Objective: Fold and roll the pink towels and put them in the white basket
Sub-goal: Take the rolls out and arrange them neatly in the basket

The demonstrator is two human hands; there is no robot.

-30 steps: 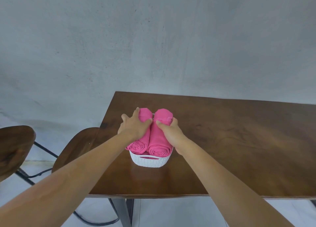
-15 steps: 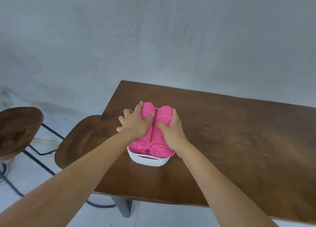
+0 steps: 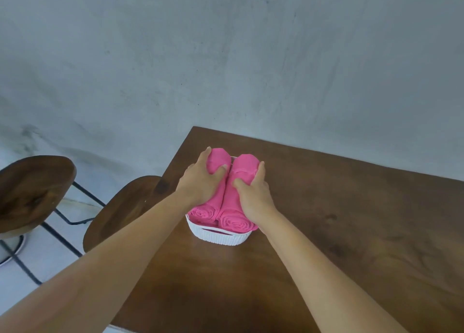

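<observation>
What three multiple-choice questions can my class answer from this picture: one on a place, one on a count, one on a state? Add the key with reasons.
1. Where does the white basket stand?
A. on a shelf
B. on the wooden table
C. on a bed

2. How many pink towel rolls lie on top of it?
A. one
B. two
C. four

3. What are the left hand and the right hand doing?
A. hanging idle
B. lifting the basket by its handle
C. each gripping a roll

Key:
1 B: its base rests on the brown tabletop.
2 B: the left roll and the right roll show spiral ends side by side.
3 C: each hand's fingers and thumb curl round its own roll.
</observation>
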